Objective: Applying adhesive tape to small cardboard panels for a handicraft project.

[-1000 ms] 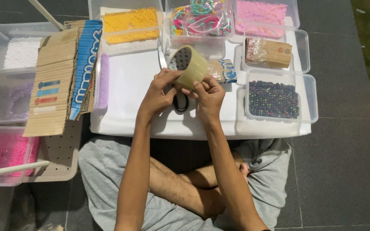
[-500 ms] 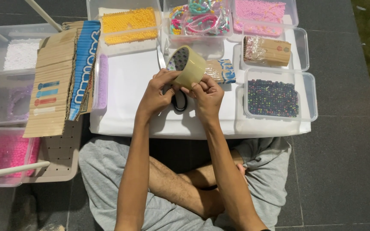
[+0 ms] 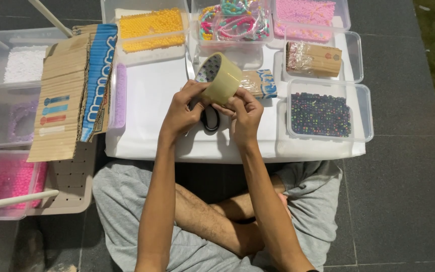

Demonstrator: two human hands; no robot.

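Note:
Both of my hands hold a roll of clear packing tape (image 3: 221,78) above a low white table (image 3: 147,100). My left hand (image 3: 182,108) grips its lower left side. My right hand (image 3: 245,113) pinches the roll's near edge with thumb and fingers. Black-handled scissors (image 3: 209,118) lie on the table just under my hands, partly hidden by them. I sit cross-legged on dark floor tiles.
Clear boxes ring the table: yellow beads (image 3: 149,22), mixed coloured beads (image 3: 235,20), pink beads (image 3: 305,11), dark beads (image 3: 320,113), a brown packet (image 3: 313,58). Stacked cardboard strips (image 3: 71,90) lie at left, over boxes of white (image 3: 23,63) and pink beads (image 3: 3,181).
The tape roll and both hands stay in nearly the same place; only the fingers shift slightly on the roll.

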